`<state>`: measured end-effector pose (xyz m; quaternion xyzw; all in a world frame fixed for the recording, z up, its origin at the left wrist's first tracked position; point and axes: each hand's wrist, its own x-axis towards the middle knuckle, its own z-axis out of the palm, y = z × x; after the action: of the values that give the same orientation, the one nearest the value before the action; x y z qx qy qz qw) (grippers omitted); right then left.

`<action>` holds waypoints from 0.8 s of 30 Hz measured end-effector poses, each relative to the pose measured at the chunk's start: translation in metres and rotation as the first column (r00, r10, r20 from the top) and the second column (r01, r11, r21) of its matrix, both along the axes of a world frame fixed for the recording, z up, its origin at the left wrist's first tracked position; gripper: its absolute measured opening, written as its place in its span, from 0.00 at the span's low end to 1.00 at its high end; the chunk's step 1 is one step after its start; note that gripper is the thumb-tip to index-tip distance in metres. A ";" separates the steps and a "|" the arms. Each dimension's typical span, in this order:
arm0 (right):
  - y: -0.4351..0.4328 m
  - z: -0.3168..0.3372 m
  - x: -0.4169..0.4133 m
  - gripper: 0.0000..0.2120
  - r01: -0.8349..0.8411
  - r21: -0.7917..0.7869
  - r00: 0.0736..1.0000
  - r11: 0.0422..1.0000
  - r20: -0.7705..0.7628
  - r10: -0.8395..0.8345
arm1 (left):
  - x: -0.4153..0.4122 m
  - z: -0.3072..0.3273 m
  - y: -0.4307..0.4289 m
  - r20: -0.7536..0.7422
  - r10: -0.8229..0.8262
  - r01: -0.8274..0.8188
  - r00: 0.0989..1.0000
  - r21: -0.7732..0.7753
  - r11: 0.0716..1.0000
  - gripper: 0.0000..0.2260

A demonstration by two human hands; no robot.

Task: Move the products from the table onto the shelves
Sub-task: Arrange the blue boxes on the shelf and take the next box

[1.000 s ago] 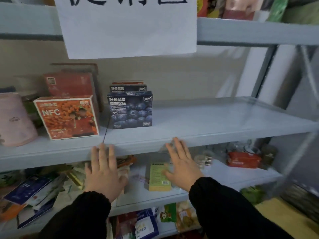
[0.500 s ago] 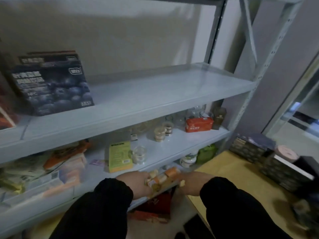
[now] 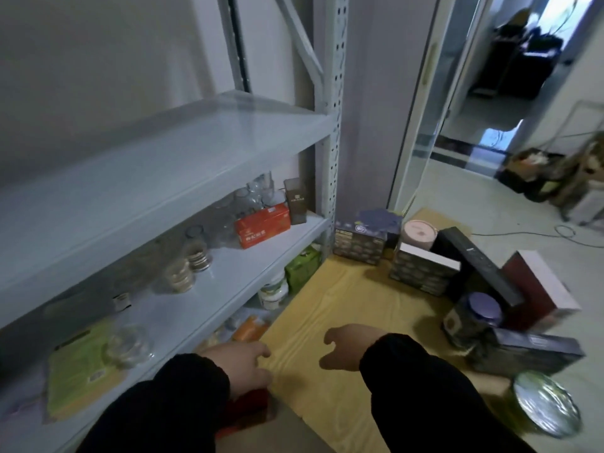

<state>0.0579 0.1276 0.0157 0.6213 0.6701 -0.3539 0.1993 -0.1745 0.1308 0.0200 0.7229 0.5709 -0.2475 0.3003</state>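
Head view shows my 2 hands low over the table (image 3: 327, 305), which is covered by a yellow cloth. My left hand (image 3: 242, 364) is at the table's near-left corner, just beside the shelves (image 3: 163, 165); its fingers are loosely bent and hold nothing. My right hand (image 3: 346, 348) hangs over the cloth with the thumb apart and the fingers relaxed downward, also holding nothing. The products stand well apart from both hands, at the far and right sides of the table: a dark blueberry box (image 3: 358, 246), a pink canister (image 3: 418, 235), a white-topped box (image 3: 421, 271), a long black box (image 3: 477, 263) leaning tilted over a maroon box (image 3: 539, 289), a jar with purple lid (image 3: 474, 322), a flat dark box (image 3: 526, 353) and a foil-topped jar (image 3: 545, 407). The perforated shelf post (image 3: 333, 125) rises between the shelves and the blueberry box. On the lower shelf I see a red box (image 3: 263, 225), glass jars (image 3: 196, 253) and a green packet (image 3: 78, 364).
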 end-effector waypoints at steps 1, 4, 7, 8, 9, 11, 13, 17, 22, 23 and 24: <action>0.006 -0.004 0.014 0.31 0.024 -0.004 1.000 1.000 -0.002 -0.024 | 0.013 -0.003 0.010 0.018 0.009 -0.009 1.000 0.004 1.000 0.27; 0.023 -0.018 0.057 0.31 0.094 -0.010 0.995 0.995 0.019 -0.094 | 0.051 -0.017 0.034 0.077 0.016 -0.020 0.997 0.049 0.999 0.24; 0.033 -0.032 0.089 0.30 0.156 0.005 0.988 0.988 0.006 -0.156 | 0.088 -0.040 0.050 0.108 0.003 -0.006 0.994 0.031 1.000 0.23; 0.035 -0.036 0.096 0.30 0.167 0.009 0.986 0.986 -0.002 -0.167 | 0.100 -0.049 0.054 0.110 -0.007 0.006 0.994 0.013 1.000 0.23; 0.036 -0.041 0.102 0.29 0.175 0.008 0.985 0.984 -0.006 -0.175 | 0.111 -0.058 0.056 0.117 -0.017 0.019 0.993 -0.011 1.000 0.23; 0.034 -0.052 0.111 0.29 0.196 -0.013 0.981 0.980 -0.010 -0.196 | 0.134 -0.075 0.056 0.138 -0.034 0.045 0.990 -0.077 0.996 0.23; 0.032 -0.065 0.120 0.29 0.223 -0.038 0.974 0.974 -0.024 -0.224 | 0.151 -0.093 0.058 0.160 -0.051 0.073 0.986 -0.139 0.988 0.23; 0.031 -0.083 0.134 0.30 0.254 -0.067 0.967 0.965 -0.009 -0.255 | 0.176 -0.115 0.072 0.187 -0.063 0.093 0.980 -0.156 0.983 0.23; 0.040 -0.101 0.139 0.29 0.337 -0.037 0.941 0.941 -0.007 -0.337 | 0.187 -0.125 0.113 0.180 -0.133 0.145 0.975 -0.057 0.988 0.24; 0.042 -0.103 0.138 0.29 0.359 -0.023 0.933 0.933 -0.010 -0.359 | 0.189 -0.125 0.126 0.184 -0.149 0.157 0.972 -0.028 0.987 0.24; 0.045 -0.105 0.137 0.28 0.374 -0.011 0.927 0.927 -0.013 -0.374 | 0.192 -0.125 0.140 0.194 -0.169 0.171 0.966 0.009 0.985 0.24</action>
<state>0.1954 0.1724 -0.0895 0.7342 0.5395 -0.3925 0.1259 0.0171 0.2706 -0.1050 0.7886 0.4741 -0.2030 0.3349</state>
